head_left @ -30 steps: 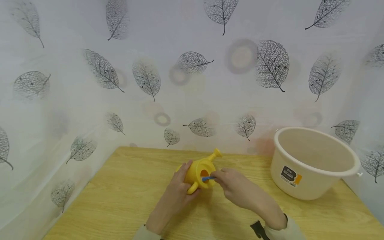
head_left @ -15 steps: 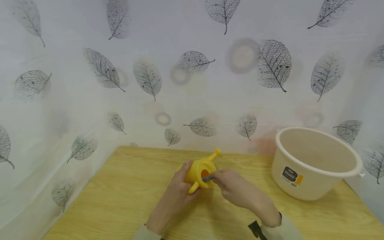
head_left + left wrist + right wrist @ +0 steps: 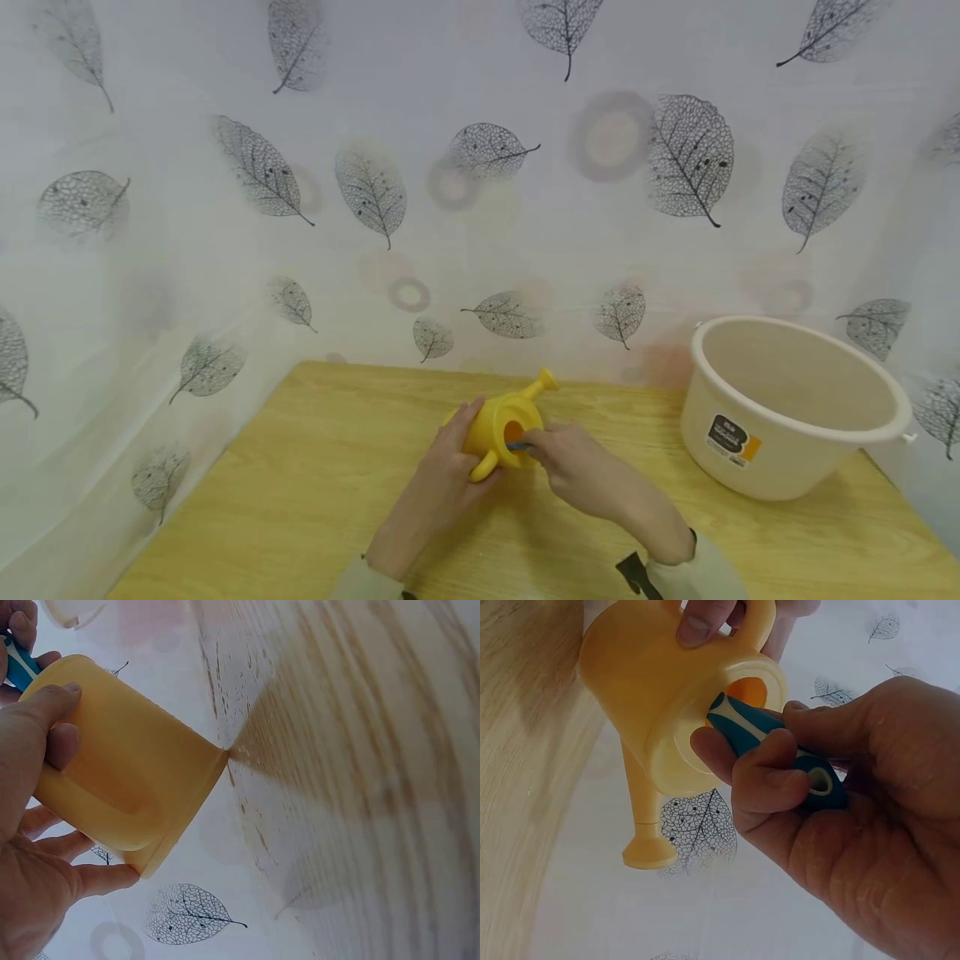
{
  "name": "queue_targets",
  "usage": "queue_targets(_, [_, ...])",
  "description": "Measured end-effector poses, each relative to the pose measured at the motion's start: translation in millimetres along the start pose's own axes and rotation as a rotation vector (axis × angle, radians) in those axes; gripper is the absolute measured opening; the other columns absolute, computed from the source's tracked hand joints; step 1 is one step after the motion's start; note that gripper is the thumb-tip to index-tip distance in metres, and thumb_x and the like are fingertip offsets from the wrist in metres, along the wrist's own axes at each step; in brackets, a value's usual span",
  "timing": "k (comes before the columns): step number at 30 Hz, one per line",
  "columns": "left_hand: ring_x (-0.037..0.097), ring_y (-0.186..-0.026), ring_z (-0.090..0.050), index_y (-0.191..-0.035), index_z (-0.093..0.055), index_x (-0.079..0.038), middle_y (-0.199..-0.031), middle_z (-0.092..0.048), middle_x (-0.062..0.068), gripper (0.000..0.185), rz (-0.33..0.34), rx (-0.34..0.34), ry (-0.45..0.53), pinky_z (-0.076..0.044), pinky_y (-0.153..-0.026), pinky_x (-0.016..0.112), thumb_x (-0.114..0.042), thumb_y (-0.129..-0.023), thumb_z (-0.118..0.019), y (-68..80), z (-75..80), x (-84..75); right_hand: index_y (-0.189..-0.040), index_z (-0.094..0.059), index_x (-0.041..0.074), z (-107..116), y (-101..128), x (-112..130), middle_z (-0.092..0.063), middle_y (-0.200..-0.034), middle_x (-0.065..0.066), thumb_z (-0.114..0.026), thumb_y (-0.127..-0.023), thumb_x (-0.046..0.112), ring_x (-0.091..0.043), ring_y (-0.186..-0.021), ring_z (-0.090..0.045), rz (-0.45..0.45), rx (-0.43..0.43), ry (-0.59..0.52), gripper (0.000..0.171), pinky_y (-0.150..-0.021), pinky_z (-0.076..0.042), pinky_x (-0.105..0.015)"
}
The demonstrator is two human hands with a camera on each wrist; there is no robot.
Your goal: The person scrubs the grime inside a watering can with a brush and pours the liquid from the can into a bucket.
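Observation:
A yellow watering can [image 3: 489, 422] is tipped on its side over the wooden table, its round opening towards me and its spout pointing to the back right. My left hand [image 3: 438, 479] grips its body; in the left wrist view the thumb lies across the can [image 3: 142, 761] and the fingers pass beneath, one fingertip at the base rim. Between thumb and curled fingers, my right hand [image 3: 840, 795] holds a blue-and-white handle [image 3: 750, 729] with a hole in its end. The handle's far end goes in at the can's opening, and whatever it carries is hidden inside.
A large cream bucket [image 3: 780, 458] with a dark label stands on the right of the wooden table [image 3: 315, 467]. Behind and at the sides hangs a pale curtain [image 3: 480, 233] printed with dark leaves. A dark strap [image 3: 636, 573] dangles by the right sleeve.
My right hand has come slightly closer to the can's opening, and less of the blue handle shows. The left hand keeps its grip and the can stays nearly in place.

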State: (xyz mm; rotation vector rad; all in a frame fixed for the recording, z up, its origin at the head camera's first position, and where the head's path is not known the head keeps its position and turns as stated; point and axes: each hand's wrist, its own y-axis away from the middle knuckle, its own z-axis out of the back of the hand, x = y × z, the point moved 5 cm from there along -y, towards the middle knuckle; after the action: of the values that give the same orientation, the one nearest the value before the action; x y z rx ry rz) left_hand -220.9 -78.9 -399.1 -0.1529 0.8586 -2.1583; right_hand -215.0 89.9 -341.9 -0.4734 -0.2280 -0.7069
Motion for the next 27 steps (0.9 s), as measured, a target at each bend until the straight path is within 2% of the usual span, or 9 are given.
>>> queue_targets(7, [0.048,-0.135,-0.054,-0.057,-0.070,-0.006,-0.150,-0.051,0.028,0.034,-0.003,0.011,-0.012,-0.048,-0.110,0.060,-0.023,-0.081,-0.088,-0.9,-0.5,-0.1,-0.111,-0.071,0.004,7.2,0.5,-1.4,-0.077,-0.103,-0.006,-0.054,-0.101,0.000,-0.020,-0.093,-0.072,-0.035,0.050,0.017,0.020,-0.083,-0.062,-0.033])
queue_targets(16, [0.047,-0.136,-0.054,-0.058,-0.070,-0.007,-0.152,-0.049,0.026,0.035,0.021,0.035,-0.013,-0.049,-0.107,0.061,-0.025,-0.082,-0.088,-0.5,-1.6,-0.2,-0.112,-0.071,0.004,21.6,4.8,0.8,-0.073,-0.090,-0.002,-0.055,-0.102,0.002,-0.006,-0.077,-0.061,-0.042,0.049,0.008,0.019,-0.069,-0.057,-0.024])
queue_targets(23, [0.048,-0.136,-0.053,-0.058,-0.070,-0.006,-0.152,-0.049,0.026,0.035,0.043,0.034,0.005,-0.048,-0.109,0.060,-0.025,-0.082,-0.087,-0.6,-1.1,0.2,-0.116,-0.071,0.003,28.1,6.7,2.8,-0.072,-0.092,0.001,-0.053,-0.103,0.003,-0.004,-0.079,-0.061,-0.092,0.079,-0.011,0.022,-0.070,-0.057,-0.023])
queue_targets(27, [0.047,-0.137,-0.053,-0.058,-0.069,-0.007,-0.152,-0.049,0.025,0.035,0.049,0.039,0.009,-0.049,-0.107,0.061,-0.026,-0.082,-0.087,-0.1,-1.6,0.6,-0.115,-0.071,0.003,28.2,7.3,2.8,-0.071,-0.090,0.001,-0.054,-0.102,0.003,-0.003,-0.077,-0.059,-0.090,0.079,-0.016,0.022,-0.067,-0.055,-0.022])
